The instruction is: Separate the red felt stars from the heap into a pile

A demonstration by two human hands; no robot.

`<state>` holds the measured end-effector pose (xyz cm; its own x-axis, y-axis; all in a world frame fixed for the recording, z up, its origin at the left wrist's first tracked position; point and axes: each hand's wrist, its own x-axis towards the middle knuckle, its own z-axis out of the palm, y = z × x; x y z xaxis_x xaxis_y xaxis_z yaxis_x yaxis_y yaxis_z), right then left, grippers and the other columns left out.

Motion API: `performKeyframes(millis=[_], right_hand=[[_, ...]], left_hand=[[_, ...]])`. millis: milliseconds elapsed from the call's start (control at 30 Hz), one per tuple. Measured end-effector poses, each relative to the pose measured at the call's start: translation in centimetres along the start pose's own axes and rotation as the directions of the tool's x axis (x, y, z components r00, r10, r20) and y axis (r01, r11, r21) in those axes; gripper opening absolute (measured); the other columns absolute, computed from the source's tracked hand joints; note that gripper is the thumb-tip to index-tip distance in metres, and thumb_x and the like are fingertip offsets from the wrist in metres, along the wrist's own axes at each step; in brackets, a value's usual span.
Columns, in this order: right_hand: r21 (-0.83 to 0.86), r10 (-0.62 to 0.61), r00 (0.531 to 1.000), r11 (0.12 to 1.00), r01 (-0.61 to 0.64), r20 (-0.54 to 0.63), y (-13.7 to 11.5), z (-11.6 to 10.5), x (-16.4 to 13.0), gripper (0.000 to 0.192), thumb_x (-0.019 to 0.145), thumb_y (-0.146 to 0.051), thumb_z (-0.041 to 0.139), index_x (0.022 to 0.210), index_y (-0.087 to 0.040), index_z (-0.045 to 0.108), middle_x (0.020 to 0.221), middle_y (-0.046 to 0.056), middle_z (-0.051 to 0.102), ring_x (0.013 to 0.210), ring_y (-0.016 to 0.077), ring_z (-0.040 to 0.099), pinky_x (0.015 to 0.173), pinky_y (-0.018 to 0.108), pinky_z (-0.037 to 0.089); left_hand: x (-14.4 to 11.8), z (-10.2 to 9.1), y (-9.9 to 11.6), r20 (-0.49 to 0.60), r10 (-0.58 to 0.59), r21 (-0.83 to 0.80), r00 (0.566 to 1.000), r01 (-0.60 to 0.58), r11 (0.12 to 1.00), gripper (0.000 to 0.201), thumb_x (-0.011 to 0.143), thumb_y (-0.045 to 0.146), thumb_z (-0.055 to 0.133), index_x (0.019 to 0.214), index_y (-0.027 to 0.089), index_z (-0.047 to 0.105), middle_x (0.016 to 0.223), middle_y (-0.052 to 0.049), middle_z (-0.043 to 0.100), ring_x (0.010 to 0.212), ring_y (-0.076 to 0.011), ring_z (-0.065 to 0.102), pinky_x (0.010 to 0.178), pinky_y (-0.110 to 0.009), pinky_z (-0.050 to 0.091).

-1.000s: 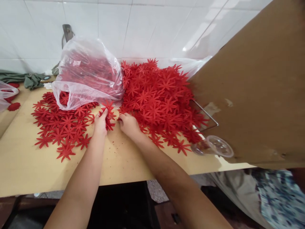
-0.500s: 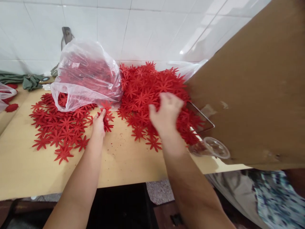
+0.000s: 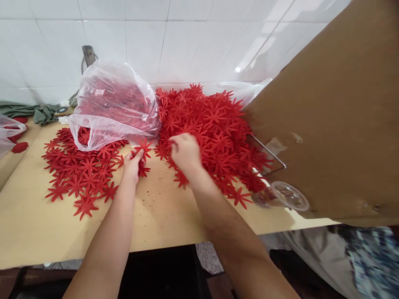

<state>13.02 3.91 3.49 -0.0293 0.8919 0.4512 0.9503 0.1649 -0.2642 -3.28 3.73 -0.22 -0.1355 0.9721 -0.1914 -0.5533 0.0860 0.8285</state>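
Note:
My left hand [image 3: 133, 166] is closed round several red star-shaped petal cutouts [image 3: 144, 146], held just above the table in front of a plastic bag. My right hand [image 3: 186, 154] is at the left front side of a big heap of the same red cutouts [image 3: 215, 120]. Its fingers are curled in and slightly blurred; a bit of red shows at the fingertips, but I cannot make out what they hold. A flatter spread of red cutouts [image 3: 89, 166] lies left of my left hand. The translucent bag [image 3: 115, 104], full of red pieces, rests partly over that spread.
A large brown cardboard sheet [image 3: 330, 124] stands along the right side. By its base are a thin metal frame [image 3: 268, 153] and a clear plastic cup [image 3: 289, 195] on its side. Green cloth [image 3: 43, 113] lies at the back left of the wooden table [image 3: 168, 220]. White tiles rise behind.
My right hand has moved left from over the heap to its left front side, its spread fingers now curled. My left hand stays in about the same place with its cutouts. The view has shifted slightly.

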Motion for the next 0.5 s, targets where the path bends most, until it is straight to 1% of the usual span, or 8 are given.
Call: performKeyframes(millis=[33, 100, 167, 200, 267, 367, 433, 500], right_hand=[[-0.023, 0.068, 0.987, 0.997, -0.072, -0.149, 1.3, -1.3, 0.1, 0.029, 0.076, -0.018, 0.044, 0.101, -0.015, 0.059, 0.106, 0.014, 0.056, 0.102, 0.0258, 0.046, 0.087, 0.043, 0.035], [-0.011, 0.179, 0.902, 0.980, -0.199, -0.392, 3.2, -3.3, 0.2, 0.034, 0.073, -0.026, 0.051, 0.104, -0.016, 0.058, 0.116, 0.015, 0.051, 0.107, 0.0301, 0.042, 0.088, 0.049, 0.033], [0.080, 0.193, 0.882, 0.981, -0.176, -0.429, 3.3, -4.2, 0.0, 0.034, 0.073, -0.033, 0.051, 0.102, -0.016, 0.058, 0.113, 0.015, 0.054, 0.105, 0.0294, 0.044, 0.087, 0.050, 0.034], [0.164, 0.180, 0.913, 0.978, -0.128, -0.365, 2.8, -4.0, -0.2, 0.033, 0.074, -0.036, 0.051, 0.099, -0.017, 0.059, 0.106, 0.014, 0.057, 0.100, 0.0273, 0.048, 0.085, 0.047, 0.037], [0.391, 0.134, 0.983, 0.917, -0.075, -0.125, 1.1, -2.8, -0.6, 0.031, 0.073, -0.040, 0.052, 0.092, -0.017, 0.059, 0.090, 0.011, 0.063, 0.084, 0.0217, 0.055, 0.077, 0.039, 0.043], [0.654, 0.034, 0.978, 0.738, -0.165, 0.208, -1.6, 0.0, -1.2, 0.023, 0.069, -0.039, 0.056, 0.075, -0.017, 0.057, 0.071, 0.004, 0.061, 0.063, 0.0143, 0.054, 0.062, 0.030, 0.044], [0.748, -0.010, 0.968, 0.636, -0.188, 0.251, -2.4, 1.4, -1.4, 0.017, 0.069, -0.034, 0.054, 0.067, -0.017, 0.054, 0.064, 0.001, 0.057, 0.057, 0.0111, 0.050, 0.058, 0.026, 0.042], [0.799, 0.027, 0.975, 0.567, -0.198, 0.222, -2.3, 2.2, -1.5, 0.015, 0.069, -0.032, 0.053, 0.065, -0.017, 0.051, 0.059, -0.002, 0.053, 0.054, 0.0093, 0.047, 0.055, 0.024, 0.039]], left_hand=[[-0.1, 0.2, -0.3, 0.021, 0.000, 0.042, 1.000, -0.001, 0.999, 0.031, 0.048, 0.030, 0.074, 0.066, 0.015, 0.054, 0.047, 0.008, 0.050, 0.039, -0.0028, 0.042, 0.042, -0.017, 0.034], [-0.4, 0.7, -0.7, 0.080, -0.012, 0.103, 0.997, 0.004, 0.995, 0.031, 0.047, 0.029, 0.074, 0.067, 0.015, 0.056, 0.052, 0.006, 0.055, 0.045, -0.0035, 0.047, 0.049, -0.017, 0.038], [-0.8, 1.1, -0.8, 0.136, -0.030, 0.156, 0.990, 0.009, 0.988, 0.029, 0.047, 0.028, 0.074, 0.067, 0.015, 0.058, 0.058, 0.005, 0.059, 0.052, -0.0046, 0.051, 0.056, -0.018, 0.041], [-0.9, 1.3, -0.9, 0.155, -0.033, 0.184, 0.987, 0.003, 0.983, 0.027, 0.047, 0.028, 0.074, 0.065, 0.015, 0.058, 0.059, 0.005, 0.059, 0.053, -0.0049, 0.050, 0.058, -0.019, 0.040], [-1.1, 1.6, -0.9, 0.170, -0.005, 0.240, 0.985, -0.036, 0.970, 0.025, 0.048, 0.028, 0.074, 0.056, 0.016, 0.054, 0.053, 0.006, 0.054, 0.051, -0.0043, 0.046, 0.057, -0.019, 0.038], [-1.0, 1.5, -0.9, 0.163, 0.063, 0.270, 0.985, -0.106, 0.957, 0.027, 0.048, 0.030, 0.074, 0.052, 0.015, 0.051, 0.050, 0.007, 0.051, 0.051, -0.0045, 0.044, 0.059, -0.019, 0.037], [-1.0, 1.4, -0.9, 0.151, 0.064, 0.255, 0.987, -0.102, 0.962, 0.026, 0.050, 0.033, 0.073, 0.056, 0.015, 0.054, 0.054, 0.006, 0.055, 0.054, -0.0055, 0.047, 0.062, -0.020, 0.039], [-1.0, 1.3, -1.0, 0.137, 0.050, 0.216, 0.989, -0.079, 0.973, 0.027, 0.052, 0.035, 0.072, 0.060, 0.015, 0.056, 0.057, 0.005, 0.057, 0.056, -0.0063, 0.050, 0.065, -0.022, 0.040]])
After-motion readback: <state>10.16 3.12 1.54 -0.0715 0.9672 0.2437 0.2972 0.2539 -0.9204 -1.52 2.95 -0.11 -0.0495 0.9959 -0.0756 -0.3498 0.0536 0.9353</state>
